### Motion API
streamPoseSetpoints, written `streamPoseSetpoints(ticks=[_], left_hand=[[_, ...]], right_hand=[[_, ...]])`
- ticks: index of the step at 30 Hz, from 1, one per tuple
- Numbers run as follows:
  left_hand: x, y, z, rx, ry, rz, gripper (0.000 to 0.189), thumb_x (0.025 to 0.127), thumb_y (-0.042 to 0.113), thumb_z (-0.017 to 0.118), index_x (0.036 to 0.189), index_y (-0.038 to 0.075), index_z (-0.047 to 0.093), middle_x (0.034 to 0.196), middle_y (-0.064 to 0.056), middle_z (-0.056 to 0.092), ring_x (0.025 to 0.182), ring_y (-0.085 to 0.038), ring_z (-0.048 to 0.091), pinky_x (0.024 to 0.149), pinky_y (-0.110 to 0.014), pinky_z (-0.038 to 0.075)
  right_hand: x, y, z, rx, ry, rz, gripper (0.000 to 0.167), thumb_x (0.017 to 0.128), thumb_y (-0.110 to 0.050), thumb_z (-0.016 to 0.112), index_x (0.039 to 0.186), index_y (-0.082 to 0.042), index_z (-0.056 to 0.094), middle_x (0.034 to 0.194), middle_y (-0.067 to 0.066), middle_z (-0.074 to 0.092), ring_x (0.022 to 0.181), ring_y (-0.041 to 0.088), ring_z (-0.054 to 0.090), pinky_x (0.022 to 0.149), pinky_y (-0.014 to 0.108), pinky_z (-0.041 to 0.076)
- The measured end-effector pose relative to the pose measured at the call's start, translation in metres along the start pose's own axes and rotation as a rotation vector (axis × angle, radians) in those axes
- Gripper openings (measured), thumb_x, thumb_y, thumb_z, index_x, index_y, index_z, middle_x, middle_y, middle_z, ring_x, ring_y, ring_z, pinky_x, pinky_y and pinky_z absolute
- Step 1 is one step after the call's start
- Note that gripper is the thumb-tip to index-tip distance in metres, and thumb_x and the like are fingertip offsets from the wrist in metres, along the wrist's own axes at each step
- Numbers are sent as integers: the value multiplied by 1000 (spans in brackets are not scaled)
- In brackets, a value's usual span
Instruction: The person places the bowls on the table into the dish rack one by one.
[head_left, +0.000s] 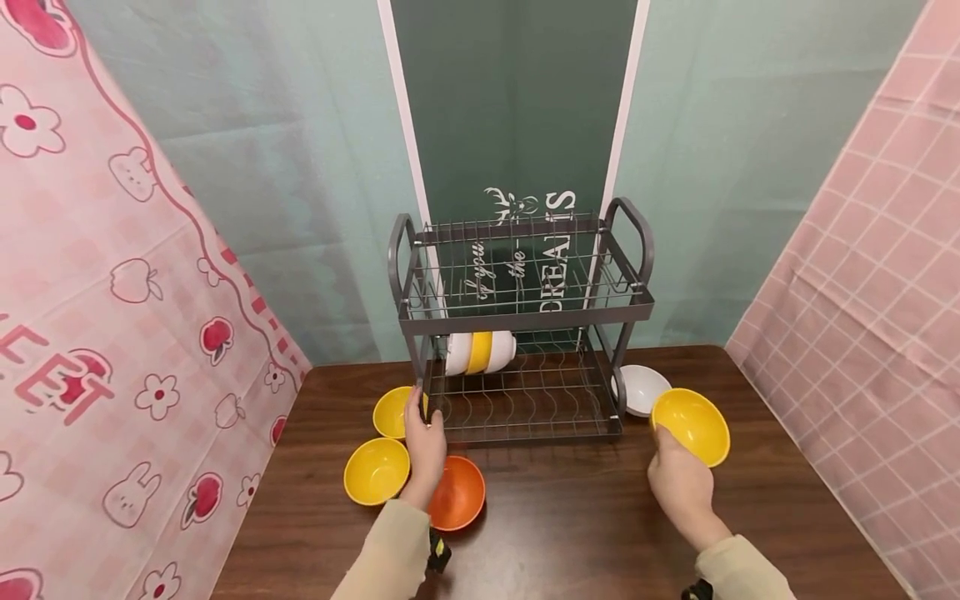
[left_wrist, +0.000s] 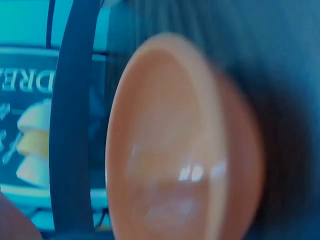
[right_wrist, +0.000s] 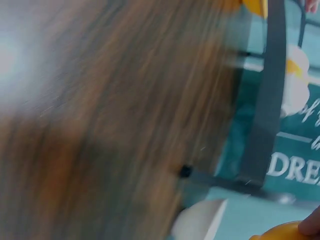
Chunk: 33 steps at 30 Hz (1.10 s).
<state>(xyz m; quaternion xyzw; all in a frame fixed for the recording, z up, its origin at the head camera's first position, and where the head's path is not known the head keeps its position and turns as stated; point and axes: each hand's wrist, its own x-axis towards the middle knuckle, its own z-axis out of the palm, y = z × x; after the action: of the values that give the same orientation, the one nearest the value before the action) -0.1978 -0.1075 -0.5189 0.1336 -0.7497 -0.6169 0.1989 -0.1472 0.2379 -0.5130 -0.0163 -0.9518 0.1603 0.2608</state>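
A two-tier dark grey dish rack [head_left: 525,319] stands at the back of the table. My left hand [head_left: 425,446] grips its front left side, low down, thumb on the inner side. On the right, my right hand [head_left: 681,483] holds a yellow bowl [head_left: 693,425] by its near rim, tilted above the table. Behind that bowl a white bowl [head_left: 647,388] sits beside the rack. White bowls [head_left: 501,350] with a yellow bowl [head_left: 478,353] between them stand on edge at the lower tier's left end. Below my left wrist lies an orange bowl [head_left: 457,493], large in the left wrist view [left_wrist: 165,130].
Two more yellow bowls, a nearer one [head_left: 377,472] and a farther one [head_left: 390,412], sit left of the rack on the brown wooden table [head_left: 570,525]. The rack's upper tier is wire mesh with side handles [head_left: 633,237]. Printed curtains [head_left: 247,167] hang behind and on both sides.
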Motion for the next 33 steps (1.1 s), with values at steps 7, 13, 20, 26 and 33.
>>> streamPoseSetpoints(ticks=[7,13,20,26,33], left_hand=[[-39,13,18,-120,-71,5,46,88,-2,51,132,4,46,141,-12,43,135,-30,34,110,-50,28],[-61,36,32,-267,-310,-70,38,93,5,50,131,0,46,136,-19,47,130,-34,41,108,-46,33],[-77,43,44,-344,-423,-155,45,93,18,55,130,-5,45,133,-21,49,124,-33,47,99,-34,46],[-83,42,45,-356,-437,-193,51,92,20,56,136,-2,40,134,-21,48,116,-29,54,90,-29,51],[-82,35,46,-376,-398,-216,42,91,12,57,130,0,49,127,-21,54,106,-26,58,81,-20,51]], right_hand=[[0,-41,-2,33,55,-150,31,72,4,55,101,-1,64,61,18,62,45,34,52,36,44,37],[-11,-79,7,61,142,-414,38,65,4,59,102,-4,66,65,12,65,47,25,54,39,36,41],[-24,-108,21,89,157,-607,35,77,-4,44,103,-5,67,75,4,70,53,18,57,47,31,46],[-29,-121,25,79,136,-654,47,92,-12,21,101,-8,66,77,0,70,56,14,58,51,27,48],[-32,-125,27,99,106,-689,36,77,-7,39,102,-7,66,84,1,71,63,14,62,58,27,51]])
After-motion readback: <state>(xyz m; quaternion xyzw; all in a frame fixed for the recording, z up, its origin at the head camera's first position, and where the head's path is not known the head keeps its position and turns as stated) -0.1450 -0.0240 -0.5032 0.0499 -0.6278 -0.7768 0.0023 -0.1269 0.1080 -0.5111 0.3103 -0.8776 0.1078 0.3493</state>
